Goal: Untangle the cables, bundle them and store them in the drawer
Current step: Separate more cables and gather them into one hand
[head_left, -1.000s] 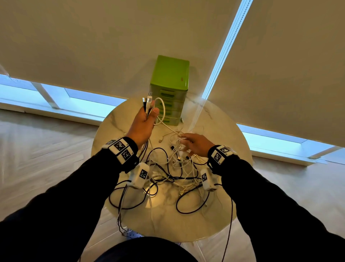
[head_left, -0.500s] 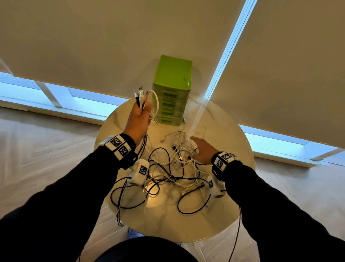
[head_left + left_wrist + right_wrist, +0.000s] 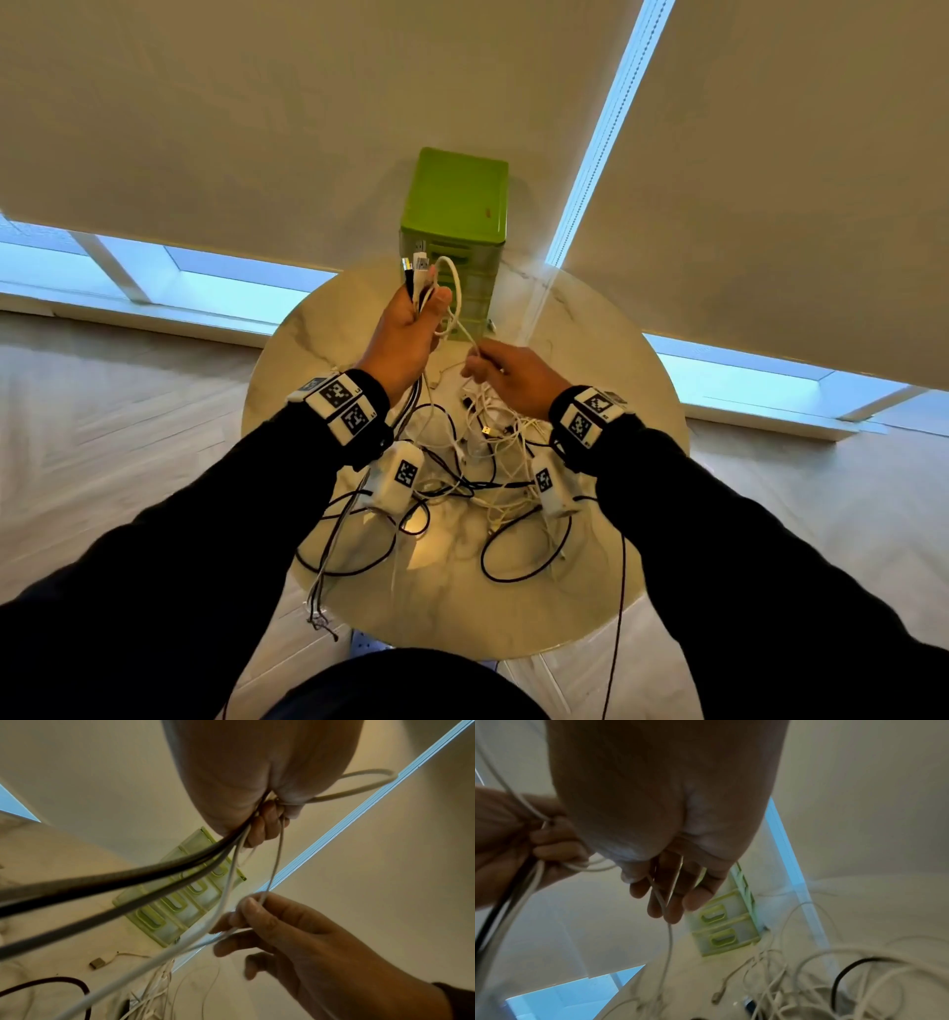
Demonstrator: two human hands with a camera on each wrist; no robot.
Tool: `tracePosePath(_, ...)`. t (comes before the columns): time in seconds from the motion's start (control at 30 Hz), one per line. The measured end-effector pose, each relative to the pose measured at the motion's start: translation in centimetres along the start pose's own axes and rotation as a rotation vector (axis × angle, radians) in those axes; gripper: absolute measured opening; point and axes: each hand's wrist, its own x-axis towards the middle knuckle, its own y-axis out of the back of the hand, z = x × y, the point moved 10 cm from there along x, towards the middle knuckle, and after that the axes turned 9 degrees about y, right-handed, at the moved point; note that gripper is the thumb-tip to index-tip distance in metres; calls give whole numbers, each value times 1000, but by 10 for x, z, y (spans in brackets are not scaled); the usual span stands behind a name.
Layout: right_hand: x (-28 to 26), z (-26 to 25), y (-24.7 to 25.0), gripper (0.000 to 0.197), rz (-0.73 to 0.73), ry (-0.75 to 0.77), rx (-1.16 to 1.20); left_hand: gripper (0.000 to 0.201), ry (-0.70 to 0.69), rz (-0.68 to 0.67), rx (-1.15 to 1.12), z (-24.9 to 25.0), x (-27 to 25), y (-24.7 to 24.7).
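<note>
1. Head view: your right hand (image 3: 516, 377) was low on the tangle of cables (image 3: 482, 462) a second ago; it has now risen and pinches a white cable (image 3: 464, 334) just below your left hand (image 3: 411, 334). That likely means you are feeding one strand out of the heap into the gathered bunch, so untangling is still at an early stage.
2. Your left hand is raised above the surface (image 3: 590, 591), clenched around several cable ends, black and white, with the plugs (image 3: 417, 263) sticking up past the thumb and a white loop beside it.
3. The left wrist view shows the thumb and forefinger (image 3: 250, 905) of your right hand nipping the white strand, the other fingers loosely curled beneath.
4. Most cables lie tangled under both wrists. The green drawer unit (image 3: 454, 226) stands beyond your left hand, its drawers closed.
</note>
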Motion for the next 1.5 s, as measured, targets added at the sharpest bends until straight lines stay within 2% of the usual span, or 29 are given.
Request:
tracePosePath(0.1, -18, 16, 41, 18, 111, -31, -48, 19, 12, -11, -16, -4, 3, -19)
tracePosePath(0.2, -40, 20, 80, 15, 204, -43, -123, 8, -1, -103, -32, 0, 0, -60)
tracePosePath(0.37, -101, 32, 140, 20, 428, -100, -236, 22, -55, -260, -10, 18, -18, -130)
tracePosePath(0.47, -151, 56, 162, 25, 510, -206, -280, 22, -69, -334, 20, 14, -29, -166)
tracePosePath(0.53, -185, 75, 170, 27, 541, -286, -311, 28, -31, -359, 10, 6, -36, -187)
tracePosePath(0.6, -217, 100, 167, 28, 497, -386, -324, 24, 13, -379, -47, -3, -42, -205)
tracePosePath(0.73, -283, 158, 122, 27, 106, -750, -376, 19, 63, -406, -43, -18, -55, -230)
tracePosePath(0.8, -316, 168, 101, 23, 21, -864, -341, 22, 57, -443, 17, -28, -64, -247)
tracePosePath(0.87, -326, 166, 83, 26, 9, -819, -218, 27, 24, -461, 81, -37, -70, -260)
tracePosePath(0.97, -321, 146, 58, 54, 26, -667, 24, 26, -58, -471, 191, -50, -77, -279)
tracePosePath(1.03, -315, 131, 56, 80, 139, -606, 92, 22, -80, -462, 254, -61, -82, -289)
tracePosePath(1.07, -313, 123, 61, 86, 225, -579, 116, 22, -84, -463, 276, -65, -85, -293)
tracePosePath(1.13, -311, 112, 69, 79, 350, -535, 192, 25, -82, -487, 295, -72, -93, -303)
tracePosePath(1.23, -310, 97, 68, 35, 283, -511, 222, 17, -56, -507, 252, -77, -97, -311)
tracePosePath(1.27, -313, 94, 70, 30, 272, -502, 192, 17, -41, -507, 242, -78, -96, -312)
tracePosePath(1.4, -334, 101, 94, 46, 424, -501, 41, 22, -13, -490, 222, -77, -87, -308)
tracePosePath(1.47, -353, 119, 102, 52, 450, -611, -30, 23, 30, -472, 190, -76, -81, -302)
tracePosePath(1.5, -362, 129, 103, 53, 414, -699, -51, 22, 71, -468, 137, -76, -77, -299)
